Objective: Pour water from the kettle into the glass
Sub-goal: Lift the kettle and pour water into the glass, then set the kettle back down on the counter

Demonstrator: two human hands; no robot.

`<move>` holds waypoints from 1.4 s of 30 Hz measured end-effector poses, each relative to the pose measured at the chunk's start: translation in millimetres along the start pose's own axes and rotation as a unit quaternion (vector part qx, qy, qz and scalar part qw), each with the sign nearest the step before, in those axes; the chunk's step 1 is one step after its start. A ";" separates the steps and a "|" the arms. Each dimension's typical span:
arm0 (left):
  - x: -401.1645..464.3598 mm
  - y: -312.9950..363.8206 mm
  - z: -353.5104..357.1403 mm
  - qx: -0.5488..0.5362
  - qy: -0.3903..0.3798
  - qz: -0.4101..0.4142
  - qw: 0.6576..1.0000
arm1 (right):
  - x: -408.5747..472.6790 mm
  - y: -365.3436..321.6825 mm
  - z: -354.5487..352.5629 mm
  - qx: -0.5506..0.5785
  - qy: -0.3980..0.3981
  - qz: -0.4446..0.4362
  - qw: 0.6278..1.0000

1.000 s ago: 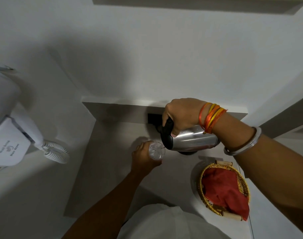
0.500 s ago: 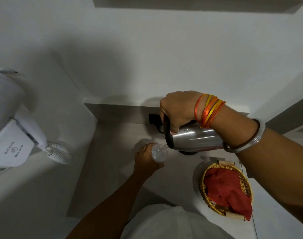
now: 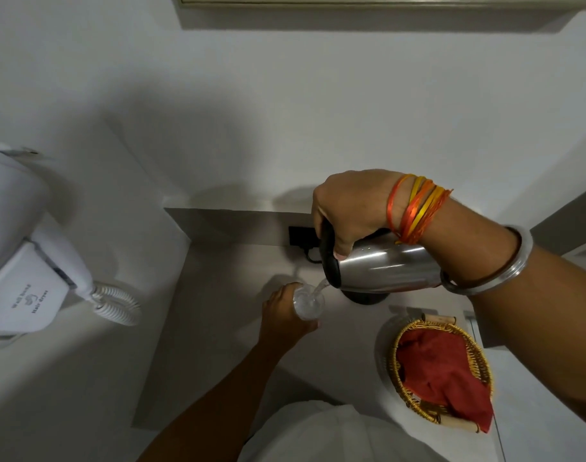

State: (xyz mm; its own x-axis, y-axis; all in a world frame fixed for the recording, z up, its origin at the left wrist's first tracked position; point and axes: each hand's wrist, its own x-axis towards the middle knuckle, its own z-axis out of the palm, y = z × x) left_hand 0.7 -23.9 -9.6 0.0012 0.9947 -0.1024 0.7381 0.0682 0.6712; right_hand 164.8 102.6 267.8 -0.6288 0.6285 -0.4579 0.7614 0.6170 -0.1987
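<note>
Steel kettle (image 3: 385, 268) in rt hand (image 3: 351, 208), tipped over glass (image 3: 308, 300) in lft fingers (image 3: 281, 315).

The kettle (image 3: 388, 270) in my right hand (image 3: 351, 208) is shiny silver steel with a black top and a black base. The glass (image 3: 307, 301) is clear and without colour. On my right wrist I wear orange and yellow threads (image 3: 416, 208) and a silver bangle (image 3: 498, 271). The counter (image 3: 218, 295) is pale grey. Near its right edge, the basket (image 3: 481, 358) is woven golden yellow, and the cloth (image 3: 445, 371) inside is red. The hair dryer (image 3: 28, 288) is white with small dark letters.
</note>
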 end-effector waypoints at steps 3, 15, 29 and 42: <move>0.0 0.6 -0.8 -0.013 0.003 -0.022 1.000 | -3.8 5.4 1.0 0.024 0.006 0.006 1.000; 3.6 -4.8 -1.9 -0.073 0.018 -0.055 0.996 | -17.1 101.4 109.5 0.388 0.142 0.030 0.910; 6.7 -14.1 7.7 -0.073 0.019 -0.049 0.996 | -27.8 145.9 217.5 0.616 0.352 0.125 0.693; 4.8 -17.7 11.1 -0.079 0.016 -0.036 0.996 | -40.2 148.6 241.4 0.551 0.345 0.187 0.737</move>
State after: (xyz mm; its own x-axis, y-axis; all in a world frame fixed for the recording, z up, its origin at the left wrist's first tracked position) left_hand -4.9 -21.2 -30.1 -0.0726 0.9885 -0.1326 0.6198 0.1489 0.7705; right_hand 341.2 54.7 47.5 0.0174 0.9826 -0.1850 0.3290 -0.1803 -0.9270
